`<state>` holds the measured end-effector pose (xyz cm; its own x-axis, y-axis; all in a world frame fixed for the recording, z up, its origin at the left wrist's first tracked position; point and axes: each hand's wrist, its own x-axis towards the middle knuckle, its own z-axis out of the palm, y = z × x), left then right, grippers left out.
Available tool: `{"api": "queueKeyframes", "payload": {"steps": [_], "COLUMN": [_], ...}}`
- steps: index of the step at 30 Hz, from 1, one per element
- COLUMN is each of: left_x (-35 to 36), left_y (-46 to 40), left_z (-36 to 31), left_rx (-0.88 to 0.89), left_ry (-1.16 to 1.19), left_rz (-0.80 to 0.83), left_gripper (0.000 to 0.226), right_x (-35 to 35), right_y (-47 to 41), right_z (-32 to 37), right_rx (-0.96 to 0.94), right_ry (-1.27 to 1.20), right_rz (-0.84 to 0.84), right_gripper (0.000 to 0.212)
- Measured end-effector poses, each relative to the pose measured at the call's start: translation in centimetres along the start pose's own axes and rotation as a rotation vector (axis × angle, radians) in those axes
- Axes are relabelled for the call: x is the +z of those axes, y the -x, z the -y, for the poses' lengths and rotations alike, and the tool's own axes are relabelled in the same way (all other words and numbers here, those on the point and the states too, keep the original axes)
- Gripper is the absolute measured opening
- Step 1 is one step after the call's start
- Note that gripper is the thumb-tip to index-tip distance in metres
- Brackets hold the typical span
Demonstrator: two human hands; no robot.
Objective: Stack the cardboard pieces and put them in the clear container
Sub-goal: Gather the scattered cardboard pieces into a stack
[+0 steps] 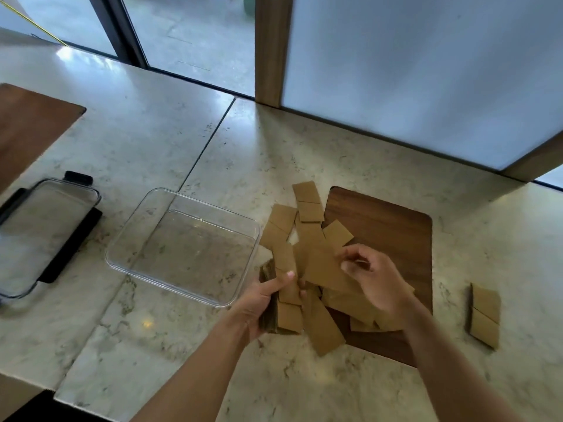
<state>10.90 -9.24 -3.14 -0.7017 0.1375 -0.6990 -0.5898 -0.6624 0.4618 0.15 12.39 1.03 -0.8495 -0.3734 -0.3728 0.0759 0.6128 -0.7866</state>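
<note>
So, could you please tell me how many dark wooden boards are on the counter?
2. One wooden board lies under the cardboard pile by the hands; the other wooden board sits at the far left edge, partly out of view.

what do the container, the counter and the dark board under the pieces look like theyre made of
Container: clear glossy plastic, probably; the counter shows through its walls and base.
Counter: polished stone, marble-like, pale with grey veining, a seam and window glare.
Board: dark wood or wood-look, with visible grain, satin finish.
</note>
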Motion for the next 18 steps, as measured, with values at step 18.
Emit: {"api": "queueKeyframes", "payload": {"steps": [18], "left_x": [0.9], "left_y": [-2.2], "left_z": [-0.5], "left_rx": [-0.104], "left_ry": [0.02], "left_rz": [0.213], "left_gripper": [0.077], "right_x": [3.7], "right_y": [-1.4], "right_z": [1.5], "right_rx": [-0.02], "right_ry": [-0.094], "right_rz": [0.351], "right_gripper": [0.061]}}
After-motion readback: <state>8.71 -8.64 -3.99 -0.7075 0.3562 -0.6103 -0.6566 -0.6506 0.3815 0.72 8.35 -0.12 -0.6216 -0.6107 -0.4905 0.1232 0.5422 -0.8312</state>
